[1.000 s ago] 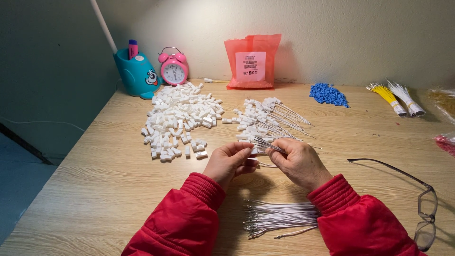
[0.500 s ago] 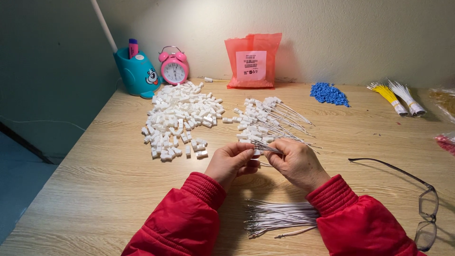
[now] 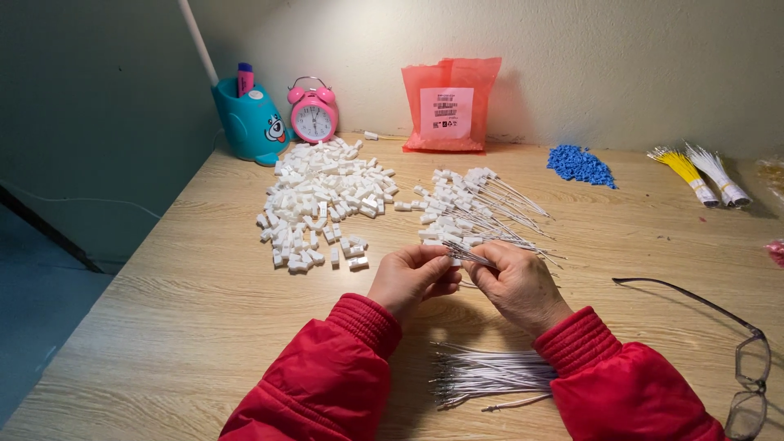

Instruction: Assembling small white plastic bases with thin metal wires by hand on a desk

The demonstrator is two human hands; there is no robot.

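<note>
My left hand (image 3: 411,278) and my right hand (image 3: 518,285) meet over the wooden table (image 3: 180,302), both in red sleeves. The right hand pinches a small bundle of thin white wires (image 3: 467,254) whose ends point toward the left hand. The left hand's fingers close on a small white connector at those wire ends. Just beyond the hands lies a pile of wires with white connectors fitted (image 3: 469,214). A heap of loose white connectors (image 3: 322,202) sits to the left of it. A bundle of bare white wires (image 3: 482,374) lies between my forearms.
A teal pen holder (image 3: 249,122), a pink alarm clock (image 3: 314,116) and a red plastic bag (image 3: 450,104) stand along the back wall. Blue small parts (image 3: 579,166) and yellow and white wire bundles (image 3: 702,175) lie at the right. Eyeglasses (image 3: 739,359) rest near the right edge.
Both hands stayed in place over the table; the fingers shifted slightly on the wires and connector.
</note>
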